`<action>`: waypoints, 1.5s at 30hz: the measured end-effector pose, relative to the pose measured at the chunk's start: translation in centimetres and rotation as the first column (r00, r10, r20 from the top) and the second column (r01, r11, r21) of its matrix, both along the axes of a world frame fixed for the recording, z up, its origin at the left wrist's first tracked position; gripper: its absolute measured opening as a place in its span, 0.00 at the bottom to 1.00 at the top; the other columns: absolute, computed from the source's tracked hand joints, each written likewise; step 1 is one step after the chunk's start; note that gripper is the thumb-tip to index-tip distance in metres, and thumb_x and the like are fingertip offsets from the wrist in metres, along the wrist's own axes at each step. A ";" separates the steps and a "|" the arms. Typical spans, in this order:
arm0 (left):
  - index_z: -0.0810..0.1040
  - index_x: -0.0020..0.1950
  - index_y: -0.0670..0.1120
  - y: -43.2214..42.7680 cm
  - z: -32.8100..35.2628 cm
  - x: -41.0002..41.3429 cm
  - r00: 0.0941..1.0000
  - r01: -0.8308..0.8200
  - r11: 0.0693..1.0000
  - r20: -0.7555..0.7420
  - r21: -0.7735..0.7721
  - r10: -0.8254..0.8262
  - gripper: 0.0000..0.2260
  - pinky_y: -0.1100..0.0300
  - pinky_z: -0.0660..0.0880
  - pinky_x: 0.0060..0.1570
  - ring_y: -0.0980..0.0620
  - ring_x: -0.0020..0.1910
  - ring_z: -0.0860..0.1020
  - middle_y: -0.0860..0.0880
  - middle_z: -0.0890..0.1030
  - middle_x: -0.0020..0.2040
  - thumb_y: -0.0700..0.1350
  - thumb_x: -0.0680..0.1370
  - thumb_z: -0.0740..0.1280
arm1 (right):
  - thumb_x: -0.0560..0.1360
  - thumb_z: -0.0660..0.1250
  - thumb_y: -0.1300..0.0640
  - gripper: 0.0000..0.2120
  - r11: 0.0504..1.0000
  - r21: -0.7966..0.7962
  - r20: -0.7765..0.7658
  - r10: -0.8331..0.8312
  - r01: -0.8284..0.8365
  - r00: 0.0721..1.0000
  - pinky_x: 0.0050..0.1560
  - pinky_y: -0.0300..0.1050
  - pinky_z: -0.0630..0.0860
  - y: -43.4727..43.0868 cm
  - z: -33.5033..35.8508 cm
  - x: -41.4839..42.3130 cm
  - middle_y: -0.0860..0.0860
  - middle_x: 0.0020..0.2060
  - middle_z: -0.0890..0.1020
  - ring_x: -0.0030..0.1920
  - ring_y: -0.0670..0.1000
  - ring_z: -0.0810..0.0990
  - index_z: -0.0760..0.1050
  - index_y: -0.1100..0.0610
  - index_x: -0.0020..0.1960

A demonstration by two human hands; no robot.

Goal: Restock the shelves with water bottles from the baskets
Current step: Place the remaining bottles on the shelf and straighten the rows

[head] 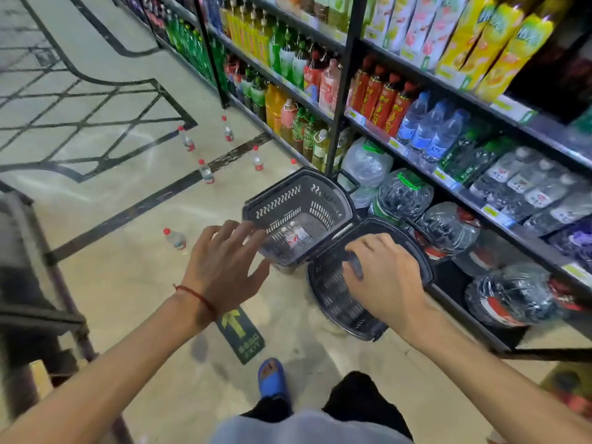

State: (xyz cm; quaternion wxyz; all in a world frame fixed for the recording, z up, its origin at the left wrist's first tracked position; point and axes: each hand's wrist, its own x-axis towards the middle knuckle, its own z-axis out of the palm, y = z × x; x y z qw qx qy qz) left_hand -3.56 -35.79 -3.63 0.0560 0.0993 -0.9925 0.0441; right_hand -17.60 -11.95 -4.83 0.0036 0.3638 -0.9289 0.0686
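Left hand (224, 267) released, spread at near-left rim of far basket (288, 200); water bottles (296, 237) lying on its bottom, just right of fingertips (235, 226), axis unclear. Left hand nearer. Right hand (384, 277) grasping handle (356, 268) of near basket (339, 306).

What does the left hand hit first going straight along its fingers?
Probably the near rim of the far basket, which holds bottles. The left hand has its spread fingers right at that rim, though depth is unclear.
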 end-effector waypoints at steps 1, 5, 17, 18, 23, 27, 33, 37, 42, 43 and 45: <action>0.80 0.62 0.47 -1.4 -0.2 0.1 1.000 0.010 1.000 0.001 -0.011 -0.010 0.19 0.46 0.73 0.54 0.41 0.56 0.79 0.46 0.81 0.61 0.56 0.78 0.64 | 0.77 0.68 0.48 0.11 1.000 -0.009 0.005 -0.021 0.021 1.000 0.46 0.53 0.80 -1.3 0.0 0.2 0.49 0.49 0.83 0.54 0.56 0.80 0.83 0.53 0.53; 0.79 0.62 0.47 -5.9 -1.5 -0.9 1.000 0.019 1.000 0.017 -0.007 -0.019 0.19 0.45 0.71 0.57 0.42 0.59 0.78 0.47 0.80 0.62 0.57 0.78 0.62 | 0.77 0.70 0.49 0.12 1.000 0.002 -0.002 -0.018 0.018 1.000 0.45 0.53 0.80 -5.6 -0.5 -0.4 0.51 0.48 0.83 0.53 0.57 0.80 0.83 0.55 0.54; 0.79 0.57 0.45 -17.9 -9.0 -14.8 0.996 0.055 0.996 0.067 0.069 -0.060 0.18 0.46 0.72 0.52 0.41 0.54 0.78 0.46 0.81 0.57 0.56 0.79 0.60 | 0.77 0.70 0.50 0.14 0.998 0.048 0.105 0.025 -0.030 0.994 0.48 0.54 0.81 -16.8 -6.7 -12.9 0.51 0.50 0.83 0.55 0.56 0.80 0.83 0.56 0.59; 0.79 0.58 0.45 -19.1 -9.7 -16.7 0.995 0.056 0.996 0.080 0.075 -0.062 0.17 0.46 0.71 0.52 0.41 0.54 0.78 0.46 0.81 0.57 0.56 0.79 0.61 | 0.78 0.69 0.49 0.15 0.997 0.068 0.116 0.023 -0.031 0.993 0.49 0.54 0.81 -17.9 -7.4 -14.6 0.51 0.50 0.83 0.55 0.56 0.79 0.82 0.56 0.59; 0.79 0.58 0.45 -21.6 -11.9 -23.8 0.988 0.052 0.993 0.137 0.105 -0.066 0.15 0.46 0.70 0.53 0.41 0.56 0.77 0.46 0.80 0.58 0.55 0.78 0.66 | 0.79 0.67 0.48 0.15 0.989 0.135 0.143 0.035 -0.055 0.989 0.54 0.55 0.79 -22.1 -9.6 -20.2 0.51 0.53 0.83 0.58 0.56 0.79 0.82 0.55 0.60; 0.77 0.56 0.47 -23.6 -15.3 -27.1 0.986 0.030 0.990 0.160 0.136 -0.052 0.15 0.46 0.67 0.53 0.42 0.55 0.76 0.47 0.79 0.56 0.56 0.78 0.64 | 0.78 0.67 0.49 0.15 0.986 0.167 0.148 0.005 -0.030 0.989 0.55 0.54 0.78 -25.1 -12.8 -23.2 0.51 0.52 0.82 0.56 0.56 0.79 0.81 0.55 0.61; 0.76 0.56 0.45 -26.6 -24.6 -29.4 0.937 0.153 0.967 0.281 0.202 -0.207 0.15 0.45 0.68 0.54 0.42 0.56 0.75 0.47 0.78 0.56 0.55 0.80 0.58 | 0.79 0.68 0.51 0.15 0.973 0.228 0.212 -0.088 0.039 0.973 0.60 0.54 0.76 -27.8 -18.8 -25.7 0.51 0.55 0.84 0.58 0.55 0.79 0.82 0.55 0.63; 0.76 0.63 0.44 -27.6 -31.2 -30.0 0.921 0.239 0.943 0.253 0.231 -0.295 0.17 0.45 0.71 0.53 0.41 0.58 0.76 0.43 0.76 0.66 0.52 0.81 0.60 | 0.79 0.66 0.48 0.18 0.954 0.291 0.236 -0.144 0.072 0.961 0.65 0.54 0.72 -29.0 -24.9 -27.0 0.50 0.57 0.83 0.60 0.53 0.78 0.80 0.54 0.65; 0.71 0.70 0.46 -27.7 -39.3 -30.4 0.922 0.121 0.934 0.310 0.337 -0.232 0.20 0.46 0.70 0.53 0.41 0.59 0.75 0.45 0.75 0.66 0.53 0.80 0.61 | 0.81 0.65 0.46 0.20 0.940 0.323 0.326 -0.221 0.112 0.919 0.69 0.55 0.70 -30.0 -34.3 -28.4 0.51 0.61 0.82 0.64 0.54 0.76 0.77 0.54 0.68; 0.71 0.70 0.46 -27.6 -41.1 -30.4 0.917 0.112 0.932 0.326 0.345 -0.231 0.20 0.46 0.70 0.53 0.41 0.59 0.75 0.45 0.76 0.66 0.53 0.81 0.61 | 0.81 0.65 0.46 0.20 0.942 0.315 0.332 -0.227 0.119 0.916 0.69 0.56 0.71 -30.1 -36.3 -28.6 0.52 0.62 0.82 0.64 0.54 0.76 0.77 0.54 0.68; 0.74 0.67 0.45 -27.3 -44.8 -30.6 0.908 0.108 0.935 0.350 0.337 -0.231 0.19 0.46 0.71 0.51 0.41 0.58 0.75 0.45 0.76 0.65 0.54 0.81 0.61 | 0.80 0.66 0.46 0.20 0.950 0.288 0.330 -0.216 0.120 0.919 0.68 0.56 0.72 -30.2 -40.8 -29.2 0.52 0.62 0.82 0.64 0.54 0.76 0.78 0.54 0.68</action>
